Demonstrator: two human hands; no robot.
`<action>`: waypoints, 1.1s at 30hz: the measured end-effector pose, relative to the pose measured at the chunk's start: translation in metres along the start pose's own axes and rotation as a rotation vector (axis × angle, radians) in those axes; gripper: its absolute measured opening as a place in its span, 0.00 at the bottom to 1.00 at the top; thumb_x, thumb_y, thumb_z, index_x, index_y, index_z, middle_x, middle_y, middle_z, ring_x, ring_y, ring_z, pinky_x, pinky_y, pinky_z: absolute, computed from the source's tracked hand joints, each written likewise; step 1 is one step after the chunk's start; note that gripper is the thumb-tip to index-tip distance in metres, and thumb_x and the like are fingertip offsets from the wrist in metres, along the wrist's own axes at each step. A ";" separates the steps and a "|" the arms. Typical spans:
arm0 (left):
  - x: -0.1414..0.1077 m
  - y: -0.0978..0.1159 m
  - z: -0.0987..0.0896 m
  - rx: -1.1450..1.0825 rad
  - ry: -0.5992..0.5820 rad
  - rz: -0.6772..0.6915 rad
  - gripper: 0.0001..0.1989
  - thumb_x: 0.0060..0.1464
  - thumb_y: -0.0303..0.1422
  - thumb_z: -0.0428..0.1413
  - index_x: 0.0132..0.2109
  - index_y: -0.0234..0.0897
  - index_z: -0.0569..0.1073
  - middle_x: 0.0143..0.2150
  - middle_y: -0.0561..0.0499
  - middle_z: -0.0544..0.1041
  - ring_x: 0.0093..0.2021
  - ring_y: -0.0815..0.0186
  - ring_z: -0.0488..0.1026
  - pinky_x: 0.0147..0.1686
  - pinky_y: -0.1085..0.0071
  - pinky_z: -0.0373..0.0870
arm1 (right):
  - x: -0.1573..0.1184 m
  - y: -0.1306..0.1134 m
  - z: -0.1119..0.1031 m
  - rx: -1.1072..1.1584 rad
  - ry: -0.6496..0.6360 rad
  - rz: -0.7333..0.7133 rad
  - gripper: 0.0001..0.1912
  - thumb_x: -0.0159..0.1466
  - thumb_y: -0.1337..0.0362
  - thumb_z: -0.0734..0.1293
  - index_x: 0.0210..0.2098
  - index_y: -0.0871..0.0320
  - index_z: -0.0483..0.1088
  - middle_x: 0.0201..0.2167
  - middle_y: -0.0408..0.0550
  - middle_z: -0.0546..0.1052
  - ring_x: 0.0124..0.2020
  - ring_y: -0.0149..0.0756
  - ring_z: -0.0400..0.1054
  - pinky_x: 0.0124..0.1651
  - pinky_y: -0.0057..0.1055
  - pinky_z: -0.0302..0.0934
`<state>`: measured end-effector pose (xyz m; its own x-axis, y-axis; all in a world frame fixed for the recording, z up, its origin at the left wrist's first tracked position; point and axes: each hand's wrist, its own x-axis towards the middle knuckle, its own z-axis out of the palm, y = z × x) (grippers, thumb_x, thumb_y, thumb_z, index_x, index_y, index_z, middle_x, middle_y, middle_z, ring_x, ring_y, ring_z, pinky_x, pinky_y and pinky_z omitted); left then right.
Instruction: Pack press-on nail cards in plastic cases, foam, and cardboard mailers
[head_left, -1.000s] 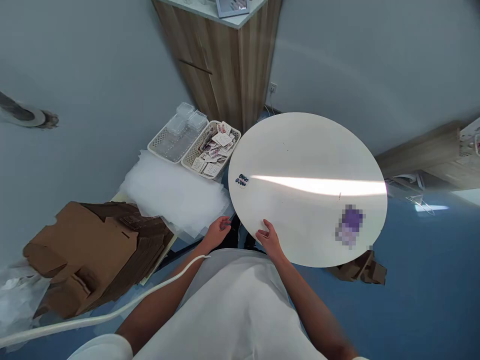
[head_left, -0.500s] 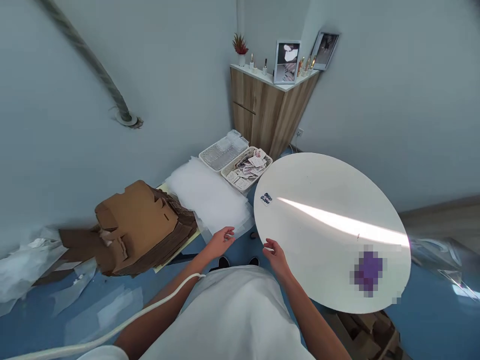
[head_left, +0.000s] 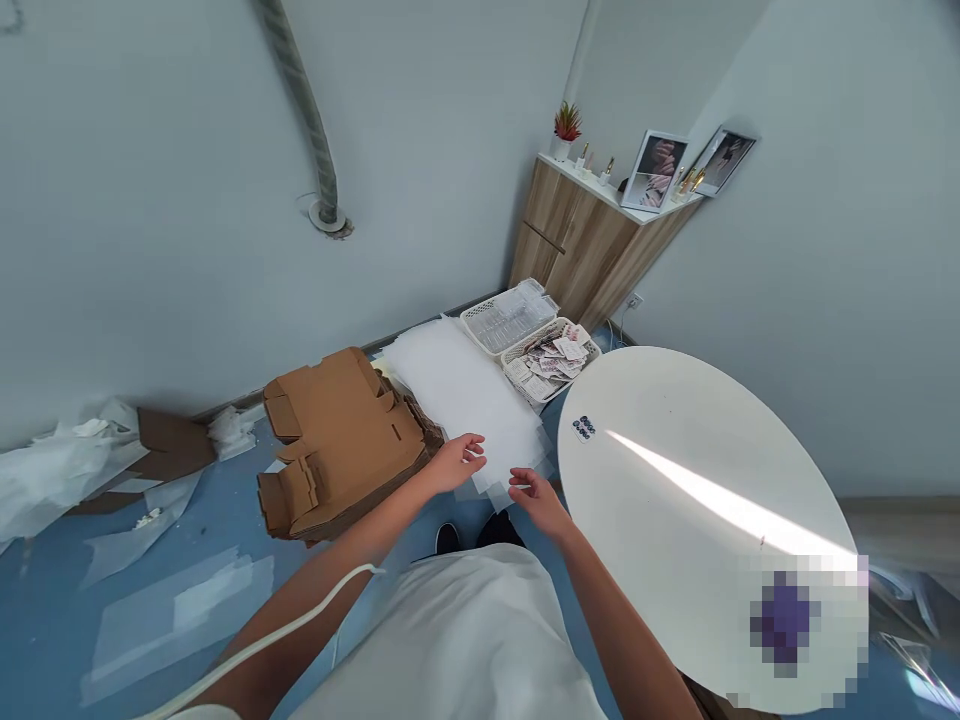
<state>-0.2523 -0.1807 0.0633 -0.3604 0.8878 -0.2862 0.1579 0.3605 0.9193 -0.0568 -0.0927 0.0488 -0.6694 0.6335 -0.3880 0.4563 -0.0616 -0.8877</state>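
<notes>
My left hand (head_left: 456,462) hovers with loosely bent, parted fingers and holds nothing. It is nearest to the front of a stack of white translucent sheets (head_left: 465,385) and the right edge of a pile of flat brown cardboard boxes (head_left: 352,420). My right hand (head_left: 538,500) is also free, its fingers apart and slightly curled, between the sheets and the left rim of a round white table (head_left: 697,440). A small card with dark glossy pieces (head_left: 583,428) lies near that table's left edge.
Behind the sheets stand a white basket of printed cards (head_left: 551,360) and a basket of clear plastic cases (head_left: 510,315). A wooden cabinet (head_left: 577,235) fills the corner. Loose plastic bags (head_left: 67,465) lie at far left. A white cable (head_left: 300,620) crosses my left arm.
My view has turned left, so the table and cabinet sit further right in the picture. Both hands now appear over or close to the white sheets, still without anything in them.
</notes>
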 end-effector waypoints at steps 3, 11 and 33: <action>0.020 0.010 -0.011 0.044 -0.073 0.011 0.23 0.44 0.39 0.55 0.49 0.37 0.67 0.44 0.45 0.72 0.35 0.66 0.71 0.34 0.69 0.68 | 0.023 -0.020 -0.005 -0.032 -0.029 -0.001 0.22 0.52 0.57 0.65 0.45 0.56 0.67 0.40 0.50 0.72 0.33 0.32 0.68 0.37 0.33 0.62; 0.082 0.025 -0.052 0.094 0.011 -0.016 0.24 0.45 0.42 0.55 0.50 0.38 0.67 0.50 0.44 0.69 0.42 0.60 0.71 0.38 0.67 0.67 | 0.128 -0.069 -0.031 -0.105 0.103 -0.071 0.21 0.52 0.57 0.64 0.44 0.57 0.67 0.43 0.52 0.72 0.44 0.38 0.66 0.44 0.37 0.60; 0.348 0.044 -0.061 -0.595 0.230 -0.320 0.29 0.50 0.52 0.47 0.56 0.42 0.60 0.59 0.45 0.60 0.58 0.55 0.58 0.50 0.61 0.60 | 0.399 -0.107 -0.054 -0.854 0.055 -0.407 0.37 0.53 0.65 0.64 0.59 0.61 0.47 0.63 0.58 0.44 0.63 0.54 0.32 0.57 0.56 0.37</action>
<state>-0.4267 0.1266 0.0208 -0.5009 0.6578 -0.5625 -0.4926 0.3177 0.8102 -0.3407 0.2087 0.0020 -0.8530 0.5188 -0.0569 0.4831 0.7434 -0.4626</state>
